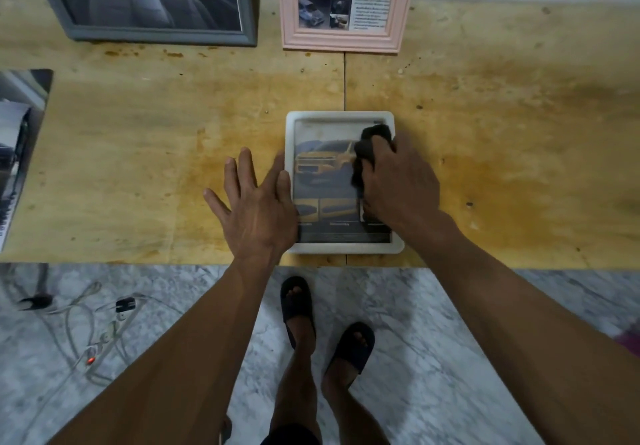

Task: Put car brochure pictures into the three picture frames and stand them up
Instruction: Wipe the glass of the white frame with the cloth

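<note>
A white picture frame (341, 116) lies flat near the table's front edge, holding a brochure picture of a yellow car (323, 162). My left hand (258, 207) lies flat with straight fingers, its thumb side against the frame's left rim. My right hand (398, 181) grips a dark cloth (369, 143) and presses it on the glass at the frame's right side. At the back stand a grey frame (162, 34) with a car-interior picture and a pink frame (341, 41) with a brochure page.
The stained wooden table (502, 133) ends just in front of the white frame. Brochures (14, 153) lie at the left edge. Below are a marble floor, cables with a power strip (104, 340), and my feet in dark sandals (298, 302).
</note>
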{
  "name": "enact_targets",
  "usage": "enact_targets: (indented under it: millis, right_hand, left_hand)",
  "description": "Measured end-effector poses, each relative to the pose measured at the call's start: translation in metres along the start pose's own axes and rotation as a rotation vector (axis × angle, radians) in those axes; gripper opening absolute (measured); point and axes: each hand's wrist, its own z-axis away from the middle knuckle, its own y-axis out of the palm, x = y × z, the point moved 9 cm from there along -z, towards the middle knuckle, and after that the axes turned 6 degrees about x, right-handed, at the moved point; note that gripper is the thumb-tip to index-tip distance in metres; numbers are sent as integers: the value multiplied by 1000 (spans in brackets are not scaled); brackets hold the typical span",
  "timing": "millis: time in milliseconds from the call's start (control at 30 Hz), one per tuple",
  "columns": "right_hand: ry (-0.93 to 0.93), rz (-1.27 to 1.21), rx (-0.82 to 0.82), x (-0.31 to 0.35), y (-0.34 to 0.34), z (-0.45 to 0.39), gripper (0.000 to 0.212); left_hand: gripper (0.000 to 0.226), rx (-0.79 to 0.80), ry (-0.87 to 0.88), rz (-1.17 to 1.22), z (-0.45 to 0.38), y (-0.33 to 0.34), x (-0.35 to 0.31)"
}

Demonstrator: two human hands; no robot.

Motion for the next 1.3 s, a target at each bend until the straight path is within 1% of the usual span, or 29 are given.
enact_targets:
  millis: [67,167,233,333,433,533,600,700,767,867,933,1000,1067,1133,1200,1300]
  right_hand:
    - [51,-61,32,-1,5,6,31]
    - [113,-255,44,18,15,15,35]
    - [89,-313,50,44,22,19,34]
    - [-15,-382,125,83,34,26,33]
    - [-107,-334,175,86,31,32,29]
    - [-167,-153,144,62,21,34,26]
    - [-128,-66,103,37,12,35,24]
    - [4,-59,102,3,4,39,27]
    - [81,-130,139,-7,8,43,30]
    - [124,-358,216,8,16,47,30]
    - [113,-496,302,30,24,49,31]
    - [67,-573,410,55,33,53,31]
    - [-16,-504,465,77,40,62,33]
    - [-70,-322,402,85,43,74,40]
    - [-101,-169,261,83,41,85,46]
    - [-163,-89,122,76,35,90,36]
  left_hand:
    - [45,-3,1,-5,0,0,0]
    - [44,-13,9,-21,0,0,0]
    - [44,-12,18,-20,1,-1,-1]
    - [44,23,19,-39,0,0,2]
    - [46,43,20,-27,0,0,3]
    - [49,44,28,11,0,0,0]
    - [50,48,21,4,-1,1,1]
    - [50,52,12,-1,-1,1,2]
    - [50,61,9,-1,-1,2,1]
    - [49,88,4,11,-2,3,1]
    - [48,118,7,31,-3,2,2]
    - [47,156,9,61,-6,2,3]
    - [45,183,2,89,-9,-1,4]
    - [43,195,-8,104,-12,-3,6]
    - [43,187,-15,99,-12,-3,8]
    - [45,137,-29,83,-7,-1,3]
